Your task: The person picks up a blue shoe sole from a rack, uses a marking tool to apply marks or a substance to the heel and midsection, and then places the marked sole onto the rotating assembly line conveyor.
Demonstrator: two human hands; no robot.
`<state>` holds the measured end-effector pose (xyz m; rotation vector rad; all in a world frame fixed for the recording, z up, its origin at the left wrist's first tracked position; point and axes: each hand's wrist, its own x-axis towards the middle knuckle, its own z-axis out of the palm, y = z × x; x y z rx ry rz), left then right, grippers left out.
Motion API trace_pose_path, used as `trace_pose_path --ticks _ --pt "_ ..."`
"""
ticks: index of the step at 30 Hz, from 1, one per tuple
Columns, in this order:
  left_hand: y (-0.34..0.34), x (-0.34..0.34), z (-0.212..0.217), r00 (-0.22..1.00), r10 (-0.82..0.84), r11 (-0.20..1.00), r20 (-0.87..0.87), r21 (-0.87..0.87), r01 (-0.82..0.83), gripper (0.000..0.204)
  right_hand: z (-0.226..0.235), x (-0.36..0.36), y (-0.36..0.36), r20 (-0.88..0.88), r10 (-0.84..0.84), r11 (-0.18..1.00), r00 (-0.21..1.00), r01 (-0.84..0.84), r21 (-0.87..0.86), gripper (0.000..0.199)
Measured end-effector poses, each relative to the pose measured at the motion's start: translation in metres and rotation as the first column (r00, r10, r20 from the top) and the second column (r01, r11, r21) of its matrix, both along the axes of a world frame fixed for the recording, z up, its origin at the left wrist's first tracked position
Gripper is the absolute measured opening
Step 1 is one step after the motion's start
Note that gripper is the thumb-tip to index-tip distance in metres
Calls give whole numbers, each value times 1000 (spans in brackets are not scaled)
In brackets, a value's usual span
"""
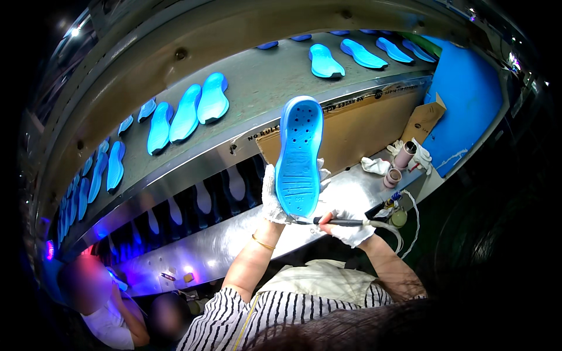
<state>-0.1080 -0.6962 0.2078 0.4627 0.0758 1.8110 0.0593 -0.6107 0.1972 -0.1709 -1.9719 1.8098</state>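
My left hand, in a white glove, holds a blue shoe sole upright by its heel end, the perforated tread side facing me. My right hand, also gloved, grips a thin dark pen-like tool with a pale hose trailing from its back. The tool's tip points left and touches the lower heel edge of the sole. Both hands are over the metal work shelf.
A grey conveyor belt carries several blue soles, such as one pair at left and one at the back. A brown cardboard panel stands behind the sole. Pink cups, a rag and a small bottle sit at right. Another person is at lower left.
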Motion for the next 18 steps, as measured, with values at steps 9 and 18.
trace_pose_path --ticks 9,18 --pt "15 -25 -27 1000 -22 998 -10 51 22 84 -40 1 6 218 191 955 957 -233 184 7" --pt "8 -13 15 993 -57 967 -101 -254 30 63 21 -16 7 -193 40 990 980 -14 138 12"
